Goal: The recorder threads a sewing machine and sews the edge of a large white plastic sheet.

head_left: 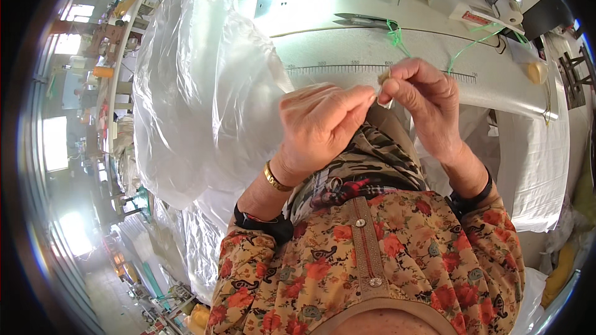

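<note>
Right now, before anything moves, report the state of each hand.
Left hand: closed in a pinch; whether it holds anything cannot be told.
Right hand: closed, pinching a small tan piece.

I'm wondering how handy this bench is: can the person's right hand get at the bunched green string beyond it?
Probably yes: the green string lies just past the right hand, with nothing visible between them. The fingers seem to pinch something small, though, which might hinder a grab.

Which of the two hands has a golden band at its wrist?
The left hand: a golden band circles its wrist; the right hand shows none.
</note>
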### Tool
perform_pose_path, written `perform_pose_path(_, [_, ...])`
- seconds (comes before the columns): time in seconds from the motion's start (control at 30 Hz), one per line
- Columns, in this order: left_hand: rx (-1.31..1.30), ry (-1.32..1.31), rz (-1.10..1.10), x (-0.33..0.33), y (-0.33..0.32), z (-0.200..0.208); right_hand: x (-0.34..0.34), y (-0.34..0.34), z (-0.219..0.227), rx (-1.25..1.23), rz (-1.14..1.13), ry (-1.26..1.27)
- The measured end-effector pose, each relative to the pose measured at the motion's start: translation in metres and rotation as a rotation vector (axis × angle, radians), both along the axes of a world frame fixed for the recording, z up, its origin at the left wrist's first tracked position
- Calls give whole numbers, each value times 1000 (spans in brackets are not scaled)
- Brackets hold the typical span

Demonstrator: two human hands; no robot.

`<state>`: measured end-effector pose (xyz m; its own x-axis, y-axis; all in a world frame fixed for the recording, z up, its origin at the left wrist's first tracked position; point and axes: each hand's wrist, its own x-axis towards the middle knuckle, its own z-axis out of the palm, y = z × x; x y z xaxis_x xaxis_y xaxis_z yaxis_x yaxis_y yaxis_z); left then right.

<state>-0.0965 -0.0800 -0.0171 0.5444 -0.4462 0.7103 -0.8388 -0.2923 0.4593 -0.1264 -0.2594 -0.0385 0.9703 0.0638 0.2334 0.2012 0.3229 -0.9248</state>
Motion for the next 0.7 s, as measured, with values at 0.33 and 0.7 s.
perform_pose_path(0.33, [54,-168,3,8,12,-14,85,-12,-26,-1345,-570,-521])
perform_pose_path(0.7, [155,-397,45,1,21,-22,84,-27,-37,-1622,-564,-605])
